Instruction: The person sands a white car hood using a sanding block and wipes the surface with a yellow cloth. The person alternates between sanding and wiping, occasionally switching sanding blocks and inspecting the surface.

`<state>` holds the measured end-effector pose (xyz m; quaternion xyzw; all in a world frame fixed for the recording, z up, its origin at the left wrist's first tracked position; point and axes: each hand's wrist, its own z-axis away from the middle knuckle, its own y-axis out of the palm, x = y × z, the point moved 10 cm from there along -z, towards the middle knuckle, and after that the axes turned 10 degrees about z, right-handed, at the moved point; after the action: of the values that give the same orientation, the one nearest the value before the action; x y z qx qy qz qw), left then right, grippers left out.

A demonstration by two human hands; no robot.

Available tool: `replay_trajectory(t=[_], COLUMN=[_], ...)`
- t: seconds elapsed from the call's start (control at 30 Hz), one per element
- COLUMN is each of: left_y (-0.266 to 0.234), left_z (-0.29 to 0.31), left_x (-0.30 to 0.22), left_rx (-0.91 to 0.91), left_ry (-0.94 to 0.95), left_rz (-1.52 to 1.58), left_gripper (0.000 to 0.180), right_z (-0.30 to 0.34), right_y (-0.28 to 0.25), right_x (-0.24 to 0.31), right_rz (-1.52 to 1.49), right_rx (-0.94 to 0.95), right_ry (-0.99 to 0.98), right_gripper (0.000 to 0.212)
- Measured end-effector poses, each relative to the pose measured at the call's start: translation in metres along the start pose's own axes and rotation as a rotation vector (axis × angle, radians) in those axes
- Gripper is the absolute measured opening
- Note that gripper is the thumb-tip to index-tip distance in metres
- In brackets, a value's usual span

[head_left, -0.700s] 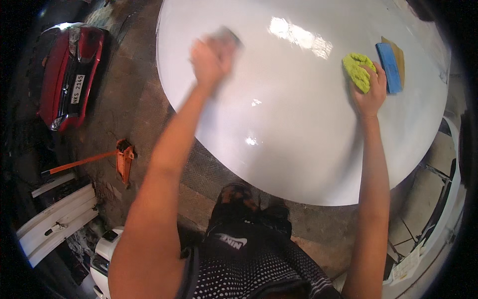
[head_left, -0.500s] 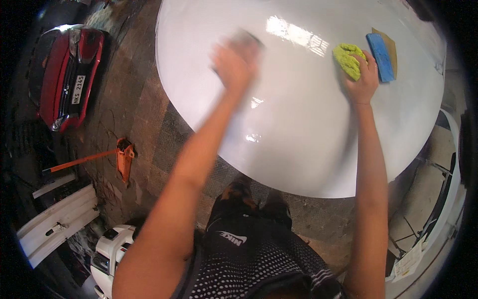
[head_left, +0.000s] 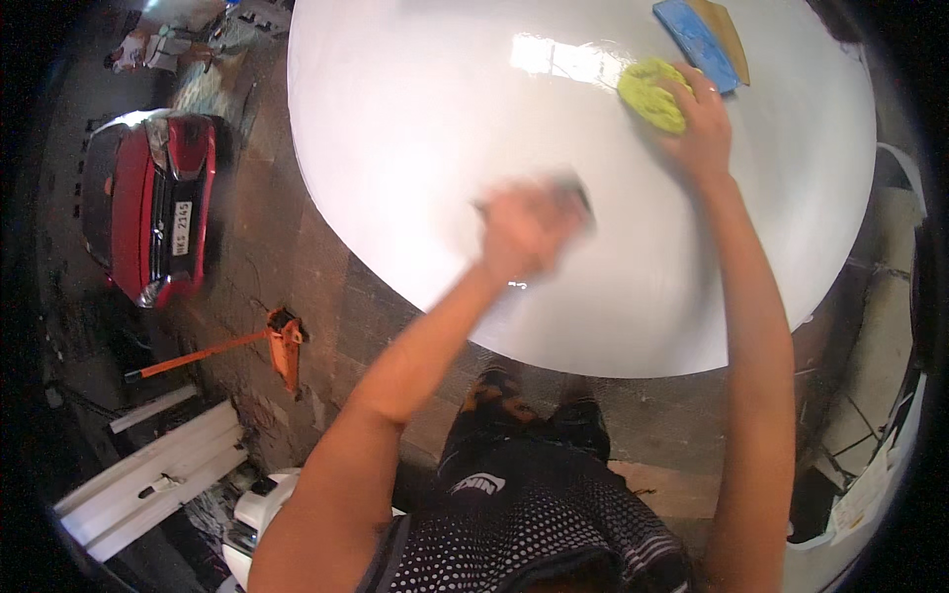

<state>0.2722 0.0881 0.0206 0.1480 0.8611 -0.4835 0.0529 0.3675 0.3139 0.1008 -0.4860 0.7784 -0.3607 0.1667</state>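
A large glossy white curved panel [head_left: 415, 128], wet-looking in places, spreads out before me. My left hand [head_left: 524, 229], smeared by motion, presses a dark flat pad [head_left: 573, 196] on its near middle; the pad's edges show past the fingers, and its exact kind is too blurred to tell. Farther off on the right, the fingers of my right hand [head_left: 704, 128] close round a crumpled yellow-green cloth [head_left: 647, 94] resting on the panel. Just beyond that hand lies a long blue block [head_left: 695, 42], partly over a tan sheet [head_left: 730, 40] that looks like sandpaper.
On the floor at left stand a red car [head_left: 158, 208] and an orange jack [head_left: 285, 351] with a long handle. Nearer me are a white ribbed panel [head_left: 163, 484] and a white machine [head_left: 259, 519]. A pale curved part [head_left: 905, 178] borders the right side.
My left hand has swept nearer and to the right across the panel with the dark pad. My right hand still holds the cloth. The whole view has shifted.
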Motion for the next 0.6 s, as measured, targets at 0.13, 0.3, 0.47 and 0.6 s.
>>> replay_trajectory(t=[0.13,0.3,0.47,0.6], left_y=[-0.03,-0.145,0.008,-0.022], left_z=[-0.032,-0.069,-0.033,-0.078], left_x=[0.072,0.274,0.049,0.073], left_rx=[-0.044,-0.399,0.032,-0.012], left_ry=[0.115,-0.798,-0.287,-0.051], left_rz=[-0.199,-0.444,-0.076,-0.153], left_gripper=[0.018,0.034,0.035,0.036], right_z=[0.024,0.018,0.022,0.022], right_y=[-0.023,-0.027,-0.032,-0.036], right_x=[-0.035,-0.029,-0.039,-0.038], right_rz=[-0.004,-0.12,-0.063,-0.034], right_rx=[0.002,-0.095,-0.073,-0.091], right_ry=[0.006,0.093,0.129,0.115], right_gripper=[0.053,0.054,0.052,0.053])
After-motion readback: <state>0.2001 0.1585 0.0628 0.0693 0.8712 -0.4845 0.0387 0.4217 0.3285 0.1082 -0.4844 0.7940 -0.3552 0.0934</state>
